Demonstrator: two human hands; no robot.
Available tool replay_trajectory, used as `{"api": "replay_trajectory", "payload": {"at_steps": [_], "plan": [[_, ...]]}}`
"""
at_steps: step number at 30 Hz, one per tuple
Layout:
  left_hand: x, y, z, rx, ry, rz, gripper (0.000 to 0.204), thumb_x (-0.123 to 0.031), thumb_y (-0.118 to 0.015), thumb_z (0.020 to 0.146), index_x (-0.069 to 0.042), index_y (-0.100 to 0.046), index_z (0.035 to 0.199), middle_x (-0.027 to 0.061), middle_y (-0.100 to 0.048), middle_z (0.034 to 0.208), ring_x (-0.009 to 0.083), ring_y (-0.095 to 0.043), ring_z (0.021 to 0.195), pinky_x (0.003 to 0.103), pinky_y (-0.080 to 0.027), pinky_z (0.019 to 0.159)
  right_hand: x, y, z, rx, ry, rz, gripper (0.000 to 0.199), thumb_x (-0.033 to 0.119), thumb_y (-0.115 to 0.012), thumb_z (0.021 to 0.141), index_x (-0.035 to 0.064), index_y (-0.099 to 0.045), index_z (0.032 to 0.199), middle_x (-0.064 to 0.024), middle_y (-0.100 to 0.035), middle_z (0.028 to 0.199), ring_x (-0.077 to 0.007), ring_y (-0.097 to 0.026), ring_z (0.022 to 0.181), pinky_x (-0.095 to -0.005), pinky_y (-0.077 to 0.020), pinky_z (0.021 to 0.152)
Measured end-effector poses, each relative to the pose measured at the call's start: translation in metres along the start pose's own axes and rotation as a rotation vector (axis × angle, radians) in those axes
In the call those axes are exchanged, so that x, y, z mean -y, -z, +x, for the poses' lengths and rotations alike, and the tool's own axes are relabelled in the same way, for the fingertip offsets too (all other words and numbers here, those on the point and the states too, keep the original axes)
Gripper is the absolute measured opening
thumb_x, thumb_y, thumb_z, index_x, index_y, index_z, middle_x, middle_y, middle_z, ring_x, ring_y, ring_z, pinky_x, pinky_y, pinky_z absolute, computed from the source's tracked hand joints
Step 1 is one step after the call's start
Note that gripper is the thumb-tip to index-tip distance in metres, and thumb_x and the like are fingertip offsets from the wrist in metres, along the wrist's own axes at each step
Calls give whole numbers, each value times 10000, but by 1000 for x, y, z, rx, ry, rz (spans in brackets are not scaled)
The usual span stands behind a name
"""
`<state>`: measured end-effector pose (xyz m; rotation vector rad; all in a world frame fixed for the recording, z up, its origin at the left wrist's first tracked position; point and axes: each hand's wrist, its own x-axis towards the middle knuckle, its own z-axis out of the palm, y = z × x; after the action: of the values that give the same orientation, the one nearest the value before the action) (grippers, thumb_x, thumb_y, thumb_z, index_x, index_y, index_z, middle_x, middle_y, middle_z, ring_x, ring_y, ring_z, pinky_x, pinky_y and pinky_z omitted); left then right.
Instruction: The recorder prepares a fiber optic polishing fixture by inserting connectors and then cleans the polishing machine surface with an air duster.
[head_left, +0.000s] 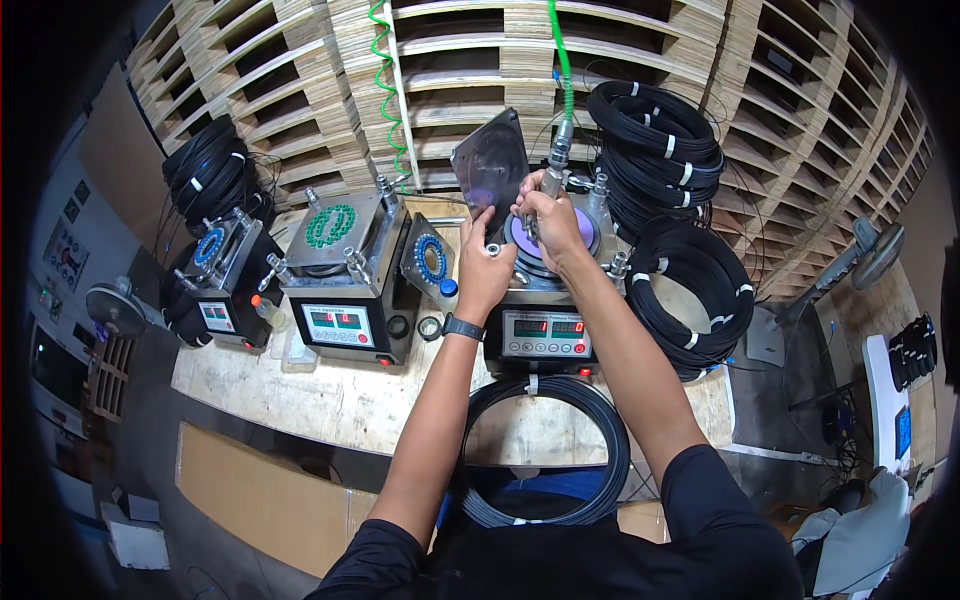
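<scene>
A bench-top polishing machine (545, 335) with a lit display stands in front of me, a purple round pad (560, 235) on its top. My right hand (548, 215) is closed around a metal air blow gun (553, 180) over the pad; a green coiled hose (566, 90) runs up from it. At the machine's left side, my left hand (485, 262) grips the lower edge of a square grey metal plate (492, 165), which is tilted up behind the fingers. A small round metal end (493, 250) shows beside that hand; I cannot tell what it belongs to.
Two more machines (345, 270) (212, 265) stand to the left, one with a green-ringed plate. A plate with blue fittings (430, 258) leans beside the middle one. Black cable coils (690, 290) are stacked at right; another coil (545, 385) lies before me. Wooden pallets (450, 90) rise behind.
</scene>
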<state>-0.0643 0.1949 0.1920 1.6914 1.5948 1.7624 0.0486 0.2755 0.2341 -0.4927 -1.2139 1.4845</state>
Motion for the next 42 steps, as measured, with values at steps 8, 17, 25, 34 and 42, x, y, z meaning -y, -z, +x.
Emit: {"api": "replay_trajectory", "payload": {"at_steps": [8,17,25,34,42], "plan": [[-3,2,-1,1,22,5,573,-65,-627,801,21,-571,1365,212,-513,1440,353,-483,1363,392,-358,1169,-4,-12,-6,-94,69,-96,78,25,-567,833,87,-551,877,15,-525,765,-92,-498,691,-256,-419,656],[4,0,-1,-26,-35,22,598,-83,-665,789,59,-544,1357,228,-537,1375,385,-534,1290,397,-425,1106,-6,-27,-1,-301,495,-806,105,41,-591,843,8,-573,941,-141,-594,884,-284,-595,778,-403,-477,744],[1,1,0,-24,-14,24,596,-87,-661,784,52,-549,1353,224,-540,1384,377,-532,1302,393,-423,1110,7,-24,-7,-157,163,-269,95,0,-574,836,69,-557,899,16,-540,784,-66,-480,695,-249,-404,640],[5,1,-2,-36,-15,35,602,-101,-670,778,39,-553,1351,218,-538,1400,374,-530,1312,394,-423,1113,41,-49,-6,-57,285,75,135,-51,-543,856,66,-545,925,-30,-585,887,-108,-550,759,-248,-444,692],[5,0,-3,-27,15,-17,610,-103,-673,783,40,-546,1362,214,-549,1364,372,-541,1290,393,-429,1105,44,-62,-11,45,232,175,275,-101,-494,759,78,-495,968,-76,-542,981,-202,-573,926,-442,-533,925]]}}
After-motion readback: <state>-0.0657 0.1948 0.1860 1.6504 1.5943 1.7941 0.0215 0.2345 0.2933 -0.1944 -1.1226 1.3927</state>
